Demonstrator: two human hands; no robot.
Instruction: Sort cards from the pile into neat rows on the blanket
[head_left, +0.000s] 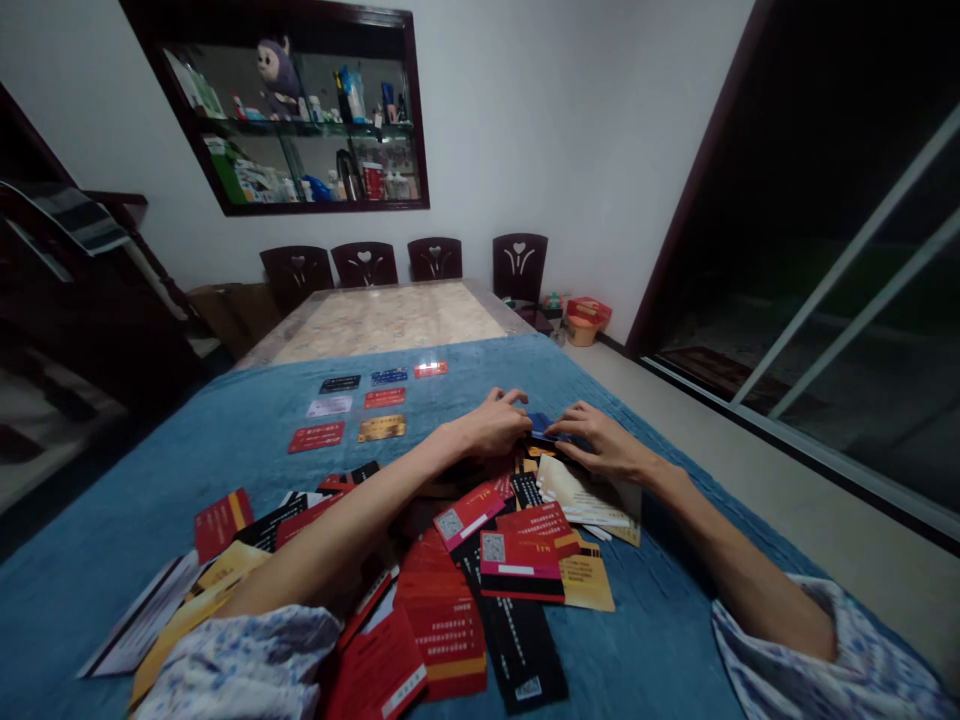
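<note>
Both arms reach forward over a heap of red, black and gold cards (480, 560) spread on a blue cloth (150, 470). My left hand (491, 422) and my right hand (600, 440) meet at the far side of the heap, fingers pinched on a small dark blue card (541, 427) held between them. Beyond the hands, several cards (352, 412) lie flat in neat rows: black, blue and red at the back, white and red in the middle, red and gold nearest.
The cloth covers the near half of a long marble-topped table (390, 320). Dark chairs (517, 265) stand at its far end below a wall shelf (300, 110) of bottles and a plush toy. A sliding glass door (847, 300) is on the right.
</note>
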